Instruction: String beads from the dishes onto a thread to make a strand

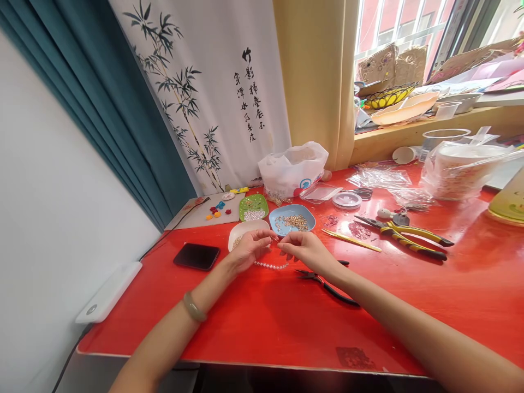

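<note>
A string of white pearl beads (271,266) hangs in a curve just below my two hands, over the red table. My left hand (252,248) has thumb and fingers pinched together near one end of it. Facing it, my right hand (302,248) is pinched at the other end. The thread itself is too fine to make out. Right behind my hands are a cream dish (235,233) with small gold beads, a blue dish (311,218) with gold beads, and a green dish (265,203) with white beads. Black-handled pliers (327,285) lie partly under my right forearm.
A phone (196,256) lies at left beside a white power strip (109,292). To the right are yellow tweezers (351,240), yellow-black pliers (405,237), a thread spool (346,200) and clear packets (379,177). A white plastic bag (292,166) stands at the back, a bagged cup (458,169) at far right.
</note>
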`<state>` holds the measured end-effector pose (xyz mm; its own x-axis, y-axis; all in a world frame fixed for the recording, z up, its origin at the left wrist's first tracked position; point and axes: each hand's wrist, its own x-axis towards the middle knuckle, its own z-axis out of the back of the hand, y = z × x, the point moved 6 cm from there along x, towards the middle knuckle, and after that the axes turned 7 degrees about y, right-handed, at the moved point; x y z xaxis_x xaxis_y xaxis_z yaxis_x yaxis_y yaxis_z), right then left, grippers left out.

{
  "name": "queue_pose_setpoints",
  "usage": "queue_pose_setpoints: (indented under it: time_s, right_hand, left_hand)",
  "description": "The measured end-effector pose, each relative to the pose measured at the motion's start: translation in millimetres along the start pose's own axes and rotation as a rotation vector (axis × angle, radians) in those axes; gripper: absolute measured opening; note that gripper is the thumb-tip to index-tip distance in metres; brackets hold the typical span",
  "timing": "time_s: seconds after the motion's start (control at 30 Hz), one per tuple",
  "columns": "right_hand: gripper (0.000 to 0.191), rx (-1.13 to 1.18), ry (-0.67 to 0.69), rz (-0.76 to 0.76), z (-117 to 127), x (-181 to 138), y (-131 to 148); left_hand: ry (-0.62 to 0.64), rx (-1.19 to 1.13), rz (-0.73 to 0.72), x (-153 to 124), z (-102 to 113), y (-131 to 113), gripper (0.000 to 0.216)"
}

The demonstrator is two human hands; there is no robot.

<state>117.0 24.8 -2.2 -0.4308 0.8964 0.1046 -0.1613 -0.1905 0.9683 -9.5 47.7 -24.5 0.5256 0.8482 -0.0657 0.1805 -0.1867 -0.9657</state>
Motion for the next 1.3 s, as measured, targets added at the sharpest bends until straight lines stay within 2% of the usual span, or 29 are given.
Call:
queue_pose_setpoints:
  time_s: [0.33,0.5,0.6,0.77,0.93,1.03,1.13,1.3]
  right_hand:
    - [0.015,0.000,0.078,-0.002,-3.8,4.4,-6.0]
    - [0.022,-0.111,0.022,0.075,2.8,5.2,-0.4]
    - [0.018,-0.178,0.021,0.099,5.0,5.1,2.0]
    - [0.016,-0.227,0.028,0.111,4.8,4.2,3.6]
    - [0.018,-0.132,-0.121,0.269,15.9,-1.3,15.9]
    - [0.016,-0.085,-0.154,0.331,20.1,-4.7,23.4]
    - [0.017,-0.052,-0.169,0.332,22.4,-6.6,27.7]
    - [0.018,0.071,-0.304,0.329,34.0,-8.3,26.4]
  left_hand:
    - [-0.108,0.083,-0.049,0.5,7.6,-1.2,0.019]
    - [-0.142,0.114,-0.119,0.2,7.8,-5.3,0.018]
    - [-0.161,0.137,-0.158,-0.1,8.6,-6.7,0.018]
    - [-0.152,0.155,-0.116,-2.0,5.0,-5.8,0.019]
    - [-0.019,0.225,-0.037,-2.8,-14.2,-2.4,0.028]
    - [0.060,0.325,-0.029,-3.3,-25.8,-0.4,0.025]
    - [0.047,0.349,-0.048,-3.8,-28.2,-1.1,0.022]
    - [0.051,0.243,0.084,-2.2,-28.0,1.0,0.024]
